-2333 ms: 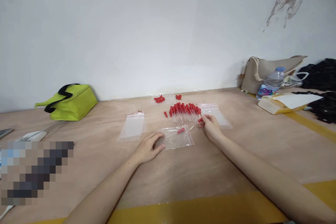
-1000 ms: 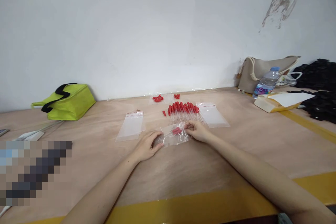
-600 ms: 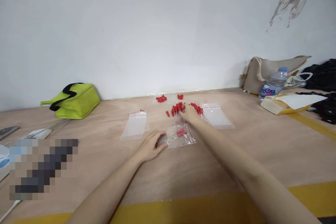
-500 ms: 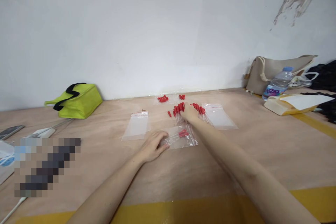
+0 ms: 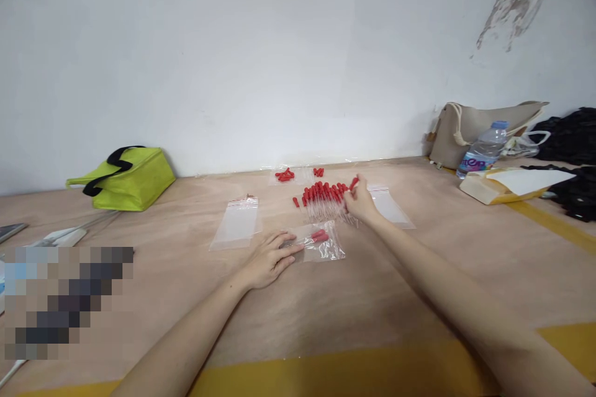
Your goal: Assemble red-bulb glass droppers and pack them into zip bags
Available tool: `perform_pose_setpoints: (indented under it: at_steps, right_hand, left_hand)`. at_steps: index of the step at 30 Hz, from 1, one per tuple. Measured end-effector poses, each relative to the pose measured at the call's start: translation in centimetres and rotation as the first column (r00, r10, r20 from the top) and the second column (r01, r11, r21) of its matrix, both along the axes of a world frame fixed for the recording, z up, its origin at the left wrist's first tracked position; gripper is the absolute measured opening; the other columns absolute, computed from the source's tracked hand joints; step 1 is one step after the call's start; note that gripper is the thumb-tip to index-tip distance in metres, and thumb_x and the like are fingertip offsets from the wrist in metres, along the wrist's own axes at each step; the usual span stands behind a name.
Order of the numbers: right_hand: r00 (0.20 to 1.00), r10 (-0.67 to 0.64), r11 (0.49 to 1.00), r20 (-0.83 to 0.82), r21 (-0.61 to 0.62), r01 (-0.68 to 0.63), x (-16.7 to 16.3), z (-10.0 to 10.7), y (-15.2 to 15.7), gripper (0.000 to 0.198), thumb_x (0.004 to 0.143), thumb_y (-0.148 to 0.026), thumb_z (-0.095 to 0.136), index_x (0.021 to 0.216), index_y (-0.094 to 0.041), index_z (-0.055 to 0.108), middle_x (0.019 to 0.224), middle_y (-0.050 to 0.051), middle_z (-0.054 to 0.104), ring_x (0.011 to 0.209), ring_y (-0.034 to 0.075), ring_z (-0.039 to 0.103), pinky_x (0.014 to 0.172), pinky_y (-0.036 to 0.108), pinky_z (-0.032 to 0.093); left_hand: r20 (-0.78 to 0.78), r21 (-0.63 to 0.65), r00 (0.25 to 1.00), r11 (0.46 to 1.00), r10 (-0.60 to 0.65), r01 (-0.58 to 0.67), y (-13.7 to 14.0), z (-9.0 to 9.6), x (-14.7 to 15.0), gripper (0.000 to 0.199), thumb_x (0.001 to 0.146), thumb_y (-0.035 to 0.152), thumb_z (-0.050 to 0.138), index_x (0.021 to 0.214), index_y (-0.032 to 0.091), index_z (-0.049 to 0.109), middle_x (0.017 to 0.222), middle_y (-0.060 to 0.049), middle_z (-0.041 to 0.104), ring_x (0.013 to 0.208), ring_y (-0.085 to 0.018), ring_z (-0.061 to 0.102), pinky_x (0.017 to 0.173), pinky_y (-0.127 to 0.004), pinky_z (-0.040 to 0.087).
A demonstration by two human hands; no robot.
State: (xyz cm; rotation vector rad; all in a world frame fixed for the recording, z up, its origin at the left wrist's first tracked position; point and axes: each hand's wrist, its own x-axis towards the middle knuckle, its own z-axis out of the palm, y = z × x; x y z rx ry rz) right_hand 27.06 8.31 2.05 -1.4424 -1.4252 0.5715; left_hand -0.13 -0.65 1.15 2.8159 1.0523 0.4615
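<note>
A row of glass droppers with red rubber bulbs (image 5: 321, 193) lies on the table with bulbs towards the wall. At the row's right end my right hand (image 5: 364, 205) pinches a dropper (image 5: 354, 183), its red bulb showing above the fingers. My left hand (image 5: 270, 260) lies fairly flat on the table, fingers apart and resting over the left end of a clear zip bag (image 5: 330, 248). Inside that bag are droppers whose red bulbs show through the plastic. Flat zip bags lie to either side: one left (image 5: 237, 223), another right (image 5: 390, 208), partly behind my right hand.
Near the wall, loose red bulbs (image 5: 285, 175) lie on clear plastic. A lime-green bag (image 5: 135, 180) stands at the left. On the right are a beige bag (image 5: 465, 130), a water bottle (image 5: 484, 150) and an open envelope (image 5: 488, 186). Yellow tape (image 5: 279, 378) runs along the front.
My right hand has moved right along the dropper row, and a dropper now shows in its fingers. My left fingers have stretched out further over the bag. The view has shifted slightly.
</note>
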Motion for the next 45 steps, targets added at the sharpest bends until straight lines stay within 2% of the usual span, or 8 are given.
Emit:
perform_pose_setpoints:
  at_steps: [3,6,18,24,27,32,37,45]
  right_hand:
    - [0.959,0.049,0.998,-0.28,-0.02,-0.057,1.6,-1.9,-2.2,0.067,0.071,-0.028,0.048,0.126,-0.019,0.012,0.064,-0.007,0.047,0.044,0.012,0.053,0.044,0.026,0.047]
    - [0.909,0.085,0.995,-0.407,-0.005,-0.095,1.7,-3.4,-4.0,0.064,0.067,-0.035,0.054,0.12,-0.021,0.019,0.061,-0.009,0.046,0.045,0.011,0.053,0.045,0.027,0.05]
    - [0.767,0.124,0.972,-0.63,-0.077,-0.22,-0.8,-3.6,-6.4,0.049,0.063,-0.036,0.061,0.097,-0.023,0.029,0.057,-0.009,0.052,0.05,0.01,0.058,0.053,0.026,0.052]
    - [0.683,0.089,0.981,-0.725,-0.055,-0.186,-0.8,-3.5,-6.5,0.041,0.066,-0.034,0.06,0.089,-0.024,0.028,0.061,-0.008,0.055,0.056,0.012,0.061,0.061,0.031,0.053]
    - [0.703,0.104,0.974,-0.704,-0.072,-0.216,-0.9,-3.5,-6.7,0.036,0.067,-0.037,0.059,0.086,-0.024,0.031,0.065,-0.006,0.056,0.057,0.012,0.061,0.063,0.032,0.053]
    - [0.826,0.201,0.948,-0.526,-0.107,-0.299,-0.9,-3.4,-7.1,0.033,0.058,-0.038,0.066,0.075,-0.018,0.046,0.063,-0.003,0.054,0.051,0.009,0.053,0.052,0.024,0.048]
    - [0.895,0.252,0.942,-0.368,-0.117,-0.313,-0.7,-3.5,-7.0,0.035,0.057,-0.035,0.067,0.081,-0.017,0.049,0.061,-0.005,0.052,0.046,0.007,0.046,0.046,0.021,0.041]
    - [0.892,0.432,0.895,-0.135,-0.06,-0.442,-1.4,-3.5,-7.1,0.02,0.065,-0.036,0.062,0.072,-0.017,0.059,0.066,0.0,0.061,0.063,0.015,0.057,0.058,0.027,0.046]
  left_hand:
    - [0.014,-0.01,1.0,1.0,-0.001,0.001,0.1,0.0,0.0,0.037,0.089,0.029,0.037,0.125,0.03,0.042,0.124,-0.004,0.045,0.118,-0.021,0.034,0.098,-0.041,0.031]
    - [0.015,-0.021,1.0,1.0,0.006,-0.006,0.1,-0.1,0.0,0.035,0.089,0.03,0.037,0.123,0.031,0.043,0.125,-0.003,0.045,0.118,-0.021,0.035,0.098,-0.041,0.031]
    - [0.017,-0.042,0.999,0.998,0.036,-0.036,0.0,0.1,0.1,0.04,0.088,0.033,0.038,0.127,0.025,0.038,0.126,-0.005,0.045,0.119,-0.021,0.035,0.1,-0.041,0.029]
    - [0.027,-0.037,0.999,0.999,0.036,-0.035,-0.1,0.0,0.0,0.041,0.088,0.034,0.039,0.127,0.024,0.037,0.126,-0.006,0.046,0.12,-0.021,0.035,0.1,-0.042,0.029]
    - [0.033,-0.041,0.999,0.998,0.039,-0.038,-0.1,0.1,0.1,0.041,0.087,0.034,0.04,0.127,0.023,0.038,0.126,-0.006,0.046,0.119,-0.021,0.035,0.1,-0.042,0.03]
    - [0.051,-0.036,0.998,0.999,0.035,-0.033,-0.1,0.1,0.0,0.041,0.087,0.035,0.039,0.127,0.022,0.038,0.126,-0.007,0.047,0.119,-0.021,0.037,0.1,-0.041,0.03]
    - [0.05,-0.048,0.998,0.998,0.036,-0.033,-0.1,0.1,0.0,0.042,0.088,0.035,0.039,0.128,0.022,0.036,0.127,-0.006,0.045,0.12,-0.021,0.035,0.1,-0.04,0.029]
    - [0.044,-0.044,0.998,0.998,0.04,-0.039,-0.1,0.2,0.1,0.042,0.087,0.035,0.04,0.127,0.022,0.037,0.126,-0.007,0.047,0.119,-0.021,0.037,0.1,-0.041,0.029]
